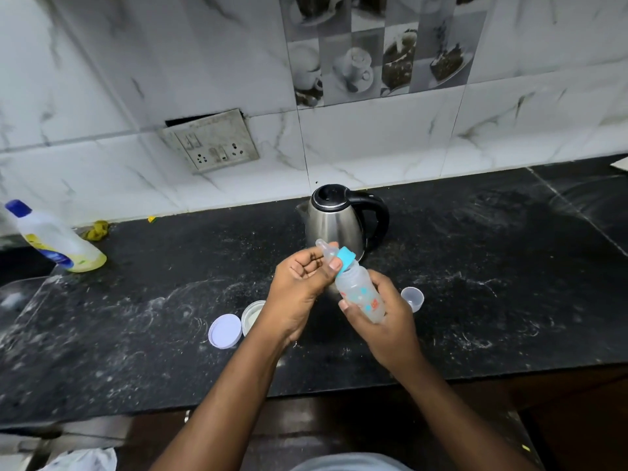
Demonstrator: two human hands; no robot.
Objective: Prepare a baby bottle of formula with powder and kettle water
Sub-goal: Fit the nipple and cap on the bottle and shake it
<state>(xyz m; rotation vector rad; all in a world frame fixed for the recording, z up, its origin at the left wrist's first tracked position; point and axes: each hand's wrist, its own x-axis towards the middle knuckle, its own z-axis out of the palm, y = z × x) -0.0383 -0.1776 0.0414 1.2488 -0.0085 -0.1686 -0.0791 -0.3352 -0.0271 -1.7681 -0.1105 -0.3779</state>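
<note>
Holding baby bottle [361,295] mid-air over counter [492,283], just in front of kettle [334,224]: right hand [385,322] wraps the body, left hand [300,283] pinches teal collar [346,261]. Long axis tilts up-left, collar end toward left hand, so the twist looks like left's job

We stand in a home kitchen: a steel kettle [334,222] on a black stone counter [475,300], tiles [373,62] printed with cups and cakes behind the kettle, and a wall socket [212,141] and dish-soap bottle [56,239] to its left.
</note>
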